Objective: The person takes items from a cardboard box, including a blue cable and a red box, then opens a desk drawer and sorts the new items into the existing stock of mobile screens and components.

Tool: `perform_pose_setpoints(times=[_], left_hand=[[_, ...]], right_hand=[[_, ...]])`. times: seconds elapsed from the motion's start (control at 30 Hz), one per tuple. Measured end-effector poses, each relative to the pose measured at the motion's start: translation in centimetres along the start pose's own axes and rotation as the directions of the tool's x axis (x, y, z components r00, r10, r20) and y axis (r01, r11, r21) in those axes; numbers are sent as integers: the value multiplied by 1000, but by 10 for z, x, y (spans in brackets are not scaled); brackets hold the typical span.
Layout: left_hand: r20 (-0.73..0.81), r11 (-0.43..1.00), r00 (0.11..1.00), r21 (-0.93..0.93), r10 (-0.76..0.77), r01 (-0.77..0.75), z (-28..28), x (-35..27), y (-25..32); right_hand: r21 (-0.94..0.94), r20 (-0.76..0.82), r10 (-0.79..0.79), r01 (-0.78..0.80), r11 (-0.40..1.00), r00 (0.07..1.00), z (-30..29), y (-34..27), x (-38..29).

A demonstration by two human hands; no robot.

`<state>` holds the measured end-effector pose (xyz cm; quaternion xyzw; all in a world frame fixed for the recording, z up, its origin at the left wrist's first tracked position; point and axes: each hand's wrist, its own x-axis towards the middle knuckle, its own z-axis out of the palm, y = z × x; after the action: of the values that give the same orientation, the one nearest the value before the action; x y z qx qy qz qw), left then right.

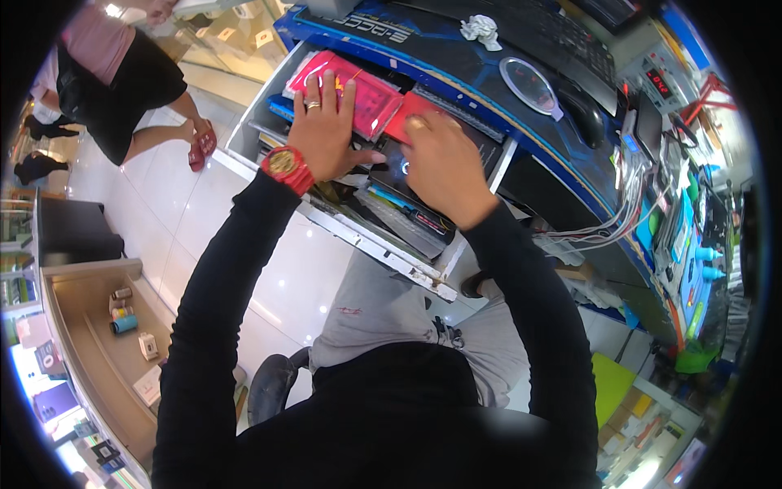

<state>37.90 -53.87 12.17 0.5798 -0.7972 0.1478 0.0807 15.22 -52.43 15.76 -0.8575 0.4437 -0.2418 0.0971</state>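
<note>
A pulled-out white drawer [379,243] full of mixed items lies before me. My left hand [325,137], with a ring and a red watch [287,170] at the wrist, lies flat with fingers apart over a pink packet in clear plastic [372,104]. To its right my right hand [443,162] is bent over a flat red item [408,110]. Its fingertips are blurred, so whether they grip that item is not plain. Beneath the right hand is a dark flat box [482,150]. Clear plastic wrapping [397,220] and a black-and-pink item [431,223] lie near the drawer's front.
Above the drawer, the desk mat [421,46] carries crumpled white paper [481,30], an oval mirror [528,84] and a black mouse [580,113]. Cables [629,202] hang over the desk's right edge. A person [122,85] stands at upper left, beyond the drawer.
</note>
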Motion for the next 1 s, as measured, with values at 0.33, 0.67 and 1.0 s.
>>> perform_pose_setpoints(times=[0.33, 0.67, 1.0], left_hand=[[-94, 950, 968, 190, -234, 248, 18, 22, -5], [46, 609, 933, -746, -357, 270, -51, -45, 2], [147, 738, 957, -669, 249, -90, -56, -77, -38]], right_hand=[[-407, -10, -98, 86, 909, 995, -2, 48, -29], [-298, 419, -60, 199, 934, 906, 16, -13, -75], [25, 368, 119, -138, 990, 922, 6, -5, -50]])
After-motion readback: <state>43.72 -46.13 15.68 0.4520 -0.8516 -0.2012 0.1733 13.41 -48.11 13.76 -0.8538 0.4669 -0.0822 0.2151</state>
